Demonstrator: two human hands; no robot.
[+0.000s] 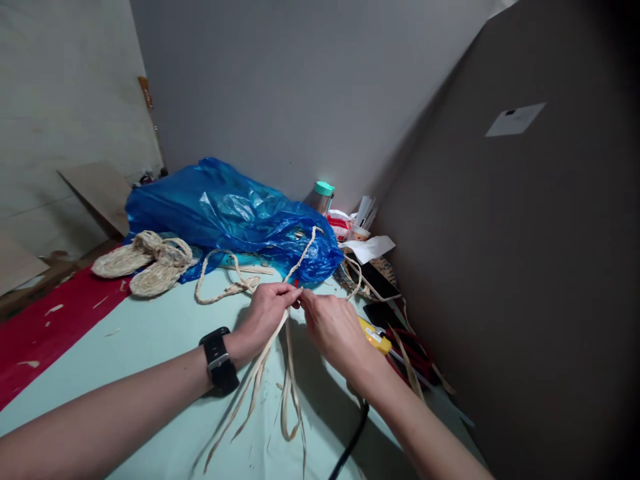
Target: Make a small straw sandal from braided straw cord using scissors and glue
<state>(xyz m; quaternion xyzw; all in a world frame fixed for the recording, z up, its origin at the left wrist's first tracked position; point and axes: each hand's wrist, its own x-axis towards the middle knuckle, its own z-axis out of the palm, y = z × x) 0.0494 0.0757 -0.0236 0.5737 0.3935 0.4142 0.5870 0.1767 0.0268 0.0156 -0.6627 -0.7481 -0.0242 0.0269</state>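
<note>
My left hand (pixel 270 308), with a black watch (pixel 219 360) on its wrist, is closed on a pale straw braid (pixel 303 259). Right beside it, my right hand (pixel 333 321) pinches the same braid, the fingertips of both hands nearly touching. Beyond the hands the braided part runs up to the blue bag. Loose flat straw strands (pixel 265 357) hang from between my fingers toward me, some of them looped. What lies right under the fingertips is hidden. To the left of my hands a finished length of straw cord (pixel 203 283) curves over the table.
A pair of woven straw slippers (pixel 155 283) lies at the left, next to a large blue plastic bag (pixel 235 207). Behind stands a bottle with a green lid (pixel 324 189). A yellow-handled tool (pixel 375 335) and a basket (pixel 384 267) are at the right, by the dark partition (pixel 515 267).
</note>
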